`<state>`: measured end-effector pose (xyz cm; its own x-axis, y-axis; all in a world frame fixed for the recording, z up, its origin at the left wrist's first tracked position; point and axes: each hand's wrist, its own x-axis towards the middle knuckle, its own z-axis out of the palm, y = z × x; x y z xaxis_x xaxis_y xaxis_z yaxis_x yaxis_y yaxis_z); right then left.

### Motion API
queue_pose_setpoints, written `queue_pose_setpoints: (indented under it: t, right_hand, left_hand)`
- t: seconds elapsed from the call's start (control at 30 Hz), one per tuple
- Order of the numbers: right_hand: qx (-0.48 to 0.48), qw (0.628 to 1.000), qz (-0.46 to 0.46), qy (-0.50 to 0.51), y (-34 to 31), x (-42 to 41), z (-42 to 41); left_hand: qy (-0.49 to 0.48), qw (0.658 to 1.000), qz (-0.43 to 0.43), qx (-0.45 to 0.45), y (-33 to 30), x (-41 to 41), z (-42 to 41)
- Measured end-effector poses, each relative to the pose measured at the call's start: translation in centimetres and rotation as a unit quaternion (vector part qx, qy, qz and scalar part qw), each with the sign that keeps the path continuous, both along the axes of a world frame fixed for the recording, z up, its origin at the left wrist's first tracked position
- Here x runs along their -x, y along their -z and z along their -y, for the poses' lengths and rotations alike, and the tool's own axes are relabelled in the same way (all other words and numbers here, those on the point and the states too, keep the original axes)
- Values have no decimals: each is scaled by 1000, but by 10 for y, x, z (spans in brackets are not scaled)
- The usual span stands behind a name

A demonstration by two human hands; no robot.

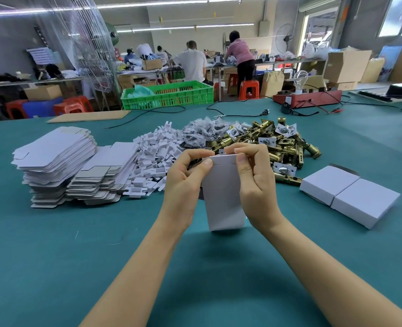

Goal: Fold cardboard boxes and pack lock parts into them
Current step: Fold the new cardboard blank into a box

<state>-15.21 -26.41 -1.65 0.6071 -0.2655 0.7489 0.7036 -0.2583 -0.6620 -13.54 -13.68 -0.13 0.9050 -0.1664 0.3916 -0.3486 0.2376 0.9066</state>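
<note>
A: What's nearest?
B: A white box (223,197) stands upright on the table (53,256); left hand (185,180) and right hand (254,178) pinch its top flap, fingers curled around it

A: Which step?
B: Closing the lid, I'd judge. Next: tuck it in, then set it beside the finished boxes (348,194). Brass latches (287,140) lie beyond

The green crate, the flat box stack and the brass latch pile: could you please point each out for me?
Green crate (171,96): head view, on its front slotted wall.
Flat box stack (53,152): head view, on the top sheet.
Brass latch pile (282,147): head view, on the pile's middle.
</note>
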Motion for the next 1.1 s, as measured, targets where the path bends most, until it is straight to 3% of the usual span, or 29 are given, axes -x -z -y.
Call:
queue_pose_setpoints:
  t: [0.4, 0.6, 0.83, 1.1]
  right_hand:
    - [22, 999, 0, -41, -4, 6, 4]
    - [19, 996, -11, -88, -14, 8, 11]
    - [-64, 997, 19, -38, -14, 8, 7]
    - [-108, 992, -8, -61, -13, 10, 2]
  left_hand:
    - [28, 999, 36, 19, -4, 3, -4]
    - [26, 999, 10, 41, -6, 3, -3]
    - [66, 994, -29, 76, -8, 12, 8]
    - [87, 989, -16, 117, -7, 16, 12]
